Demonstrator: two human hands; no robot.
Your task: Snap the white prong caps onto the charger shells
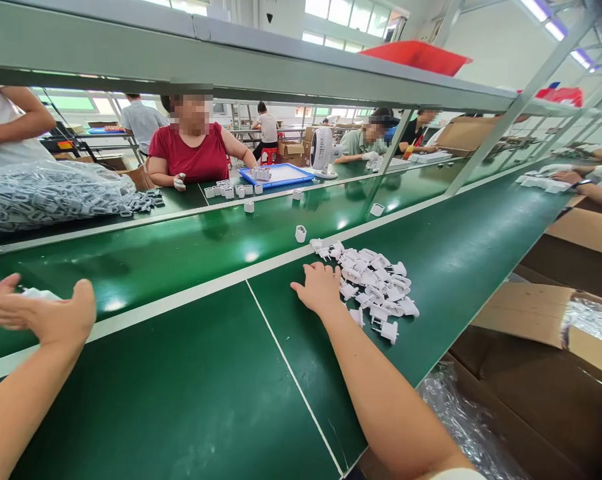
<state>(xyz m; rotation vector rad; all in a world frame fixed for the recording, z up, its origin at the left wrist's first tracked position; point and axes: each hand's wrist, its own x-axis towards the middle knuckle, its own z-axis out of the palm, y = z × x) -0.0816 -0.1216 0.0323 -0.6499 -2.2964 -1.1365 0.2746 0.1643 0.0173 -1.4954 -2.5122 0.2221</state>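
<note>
My left hand is over the green conveyor belt at the left, slightly blurred, fingers stretched and thumb apart. A white piece shows just behind its fingers; whether they touch it I cannot tell. On the green worktop my right hand reaches to the left side of a heap of white plug parts with prongs. Its fingers are spread, with the fingertips by the nearest parts and nothing visibly gripped. A single white housing stands on the belt beyond that hand.
More white housings stand across the belt near a blue-rimmed tray and a person in red. A bag of grey parts lies far left. Overhead runs a shelf beam. Cardboard boxes stand at the right.
</note>
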